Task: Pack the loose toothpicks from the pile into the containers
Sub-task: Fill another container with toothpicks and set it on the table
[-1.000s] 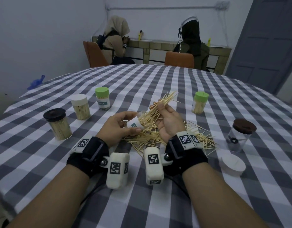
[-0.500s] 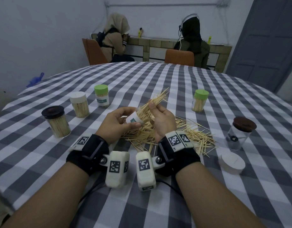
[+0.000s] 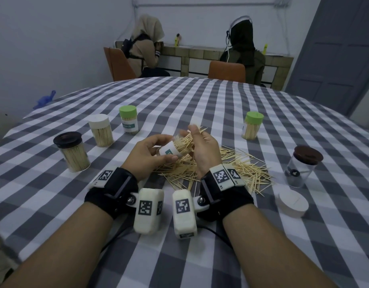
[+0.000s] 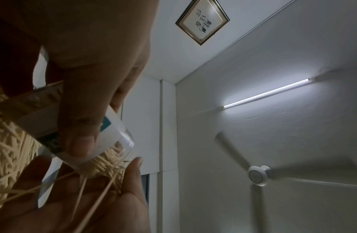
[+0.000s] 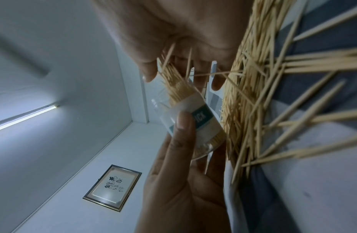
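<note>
My left hand [image 3: 158,150] grips a small clear container [image 3: 168,151] with a white and teal label, tilted with its mouth toward my right hand. My right hand [image 3: 197,135] is cupped round a bundle of toothpicks [image 3: 184,142] that stands partly inside the container's mouth. In the right wrist view the bundle [image 5: 173,85] fans out of the container [image 5: 195,113] between thumb and fingers. The left wrist view shows toothpick ends [image 4: 105,165] against the right palm. The loose pile [image 3: 241,169] lies on the checked tablecloth under and right of my hands.
Filled jars stand at left: dark-lidded [image 3: 72,152], white-lidded [image 3: 100,132], green-lidded [image 3: 128,122]. Another green-lidded jar [image 3: 252,125] stands at right. A near-empty clear jar with a dark lid [image 3: 304,165] and a loose white lid [image 3: 291,202] sit near right. Two people sit at a far counter.
The bundle in my right hand has slid deeper into the container, so less of it sticks out above my fingers. Both hands stay over the pile.
</note>
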